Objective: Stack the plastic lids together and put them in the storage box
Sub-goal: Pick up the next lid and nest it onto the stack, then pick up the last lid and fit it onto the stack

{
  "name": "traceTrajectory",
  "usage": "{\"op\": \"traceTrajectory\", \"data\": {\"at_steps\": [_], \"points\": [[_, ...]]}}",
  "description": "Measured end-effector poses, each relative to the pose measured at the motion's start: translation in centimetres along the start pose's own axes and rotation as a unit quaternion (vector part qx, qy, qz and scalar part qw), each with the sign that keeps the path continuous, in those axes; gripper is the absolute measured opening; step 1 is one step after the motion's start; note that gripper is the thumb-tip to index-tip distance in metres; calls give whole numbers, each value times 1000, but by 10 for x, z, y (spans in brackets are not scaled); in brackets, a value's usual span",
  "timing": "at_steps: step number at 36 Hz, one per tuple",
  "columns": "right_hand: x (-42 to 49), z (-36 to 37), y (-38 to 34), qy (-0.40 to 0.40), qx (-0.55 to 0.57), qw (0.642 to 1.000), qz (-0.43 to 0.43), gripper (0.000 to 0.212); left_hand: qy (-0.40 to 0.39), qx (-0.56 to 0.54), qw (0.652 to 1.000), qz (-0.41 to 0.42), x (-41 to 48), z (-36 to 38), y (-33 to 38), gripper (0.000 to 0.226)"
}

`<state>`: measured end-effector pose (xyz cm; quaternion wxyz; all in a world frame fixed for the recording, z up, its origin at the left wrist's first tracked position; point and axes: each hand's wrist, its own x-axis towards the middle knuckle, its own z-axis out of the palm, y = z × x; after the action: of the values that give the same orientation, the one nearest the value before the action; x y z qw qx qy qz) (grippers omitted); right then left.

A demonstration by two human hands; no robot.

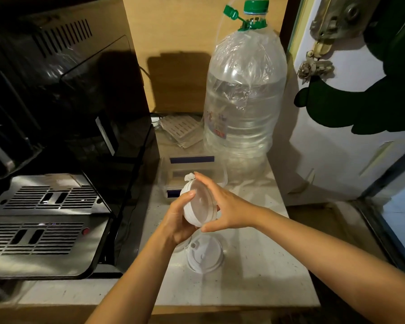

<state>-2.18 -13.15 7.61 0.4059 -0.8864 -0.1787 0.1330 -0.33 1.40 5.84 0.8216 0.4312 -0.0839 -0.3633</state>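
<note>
A stack of lids (200, 208) is gripped by the left hand (177, 223) and pinched by the right hand (225, 206) above the counter (255, 265) — the storage box (192, 164) stands behind, one loose lid (205, 256) lies nearer the front edge. If squeezed unevenly, the tilted stack may slip apart.

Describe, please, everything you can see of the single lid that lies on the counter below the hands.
The lid is round, of white, half-clear plastic, with a raised ring near its rim, a small opening near one edge and a small bump at its middle. It lies flat on the pale counter, apart from the stack of lids that the left hand and right hand hold above it. Neither hand touches it.
</note>
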Motion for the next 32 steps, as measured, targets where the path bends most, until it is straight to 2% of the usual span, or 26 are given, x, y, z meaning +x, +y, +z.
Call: {"op": "traceTrajectory", "data": {"at_steps": [6,11,16,20,24,32], "points": [[4,8,4,-28,-26,999,8,116,45,46,998,-2,-7,-11,-2,80],[1,16,14,-20,-22,998,53,117,87,50,995,-7,-17,-20,-3,95],[-11,35,33,-33,-38,993,104,115,111,29,993,11,-29,-29,-6,93],[-22,63,49,-61,-101,985,130,112,138,23,990,1,-36,-38,-13,95],[-24,90,56,-85,-152,976,134,109,152,39,988,-8,-43,-44,-19,88],[-14,113,59,-49,-197,967,154,105,150,35,988,-4,-51,-46,-23,89]]}}
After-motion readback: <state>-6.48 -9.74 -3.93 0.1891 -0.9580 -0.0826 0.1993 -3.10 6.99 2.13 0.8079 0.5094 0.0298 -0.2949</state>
